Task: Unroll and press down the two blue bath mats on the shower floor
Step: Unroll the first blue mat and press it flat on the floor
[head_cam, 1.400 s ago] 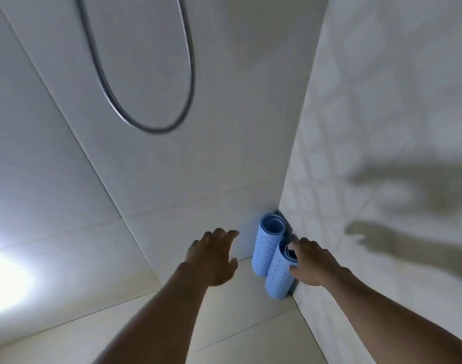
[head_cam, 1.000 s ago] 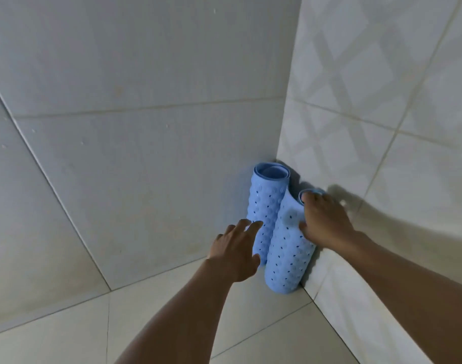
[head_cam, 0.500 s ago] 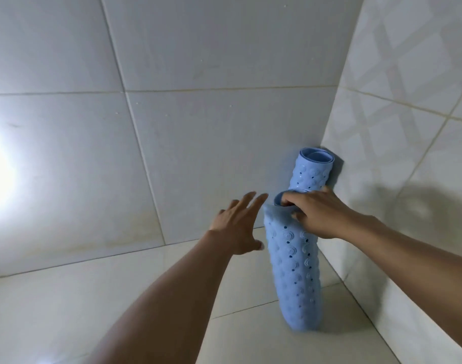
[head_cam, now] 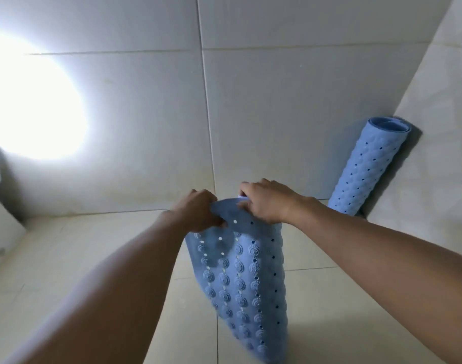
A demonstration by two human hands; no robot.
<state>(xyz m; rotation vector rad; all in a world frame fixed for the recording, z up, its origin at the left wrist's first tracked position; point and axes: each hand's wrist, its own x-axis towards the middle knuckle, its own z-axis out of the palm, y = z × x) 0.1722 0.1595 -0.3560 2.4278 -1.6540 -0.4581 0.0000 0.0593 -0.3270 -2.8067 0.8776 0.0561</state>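
I hold one blue bath mat (head_cam: 247,282) upright in front of me, partly unrolled, its suction-cup side and holes facing me. My left hand (head_cam: 197,214) grips its top left edge. My right hand (head_cam: 266,202) grips the top edge beside it, at the still-rolled part. The mat's lower end hangs close to the tiled floor. The second blue mat (head_cam: 366,166) stays rolled and leans upright in the corner at the right, untouched.
Pale tiled walls close the shower at the back (head_cam: 277,114) and right (head_cam: 434,153). The beige floor tiles (head_cam: 93,258) spread to the left. A bright light glare (head_cam: 27,106) washes out the left wall. A white ledge (head_cam: 1,232) sits at far left.
My right hand lifted one rolled mat out of the corner toward me. My left hand, open before, has closed on its edge, and the roll has begun to open.
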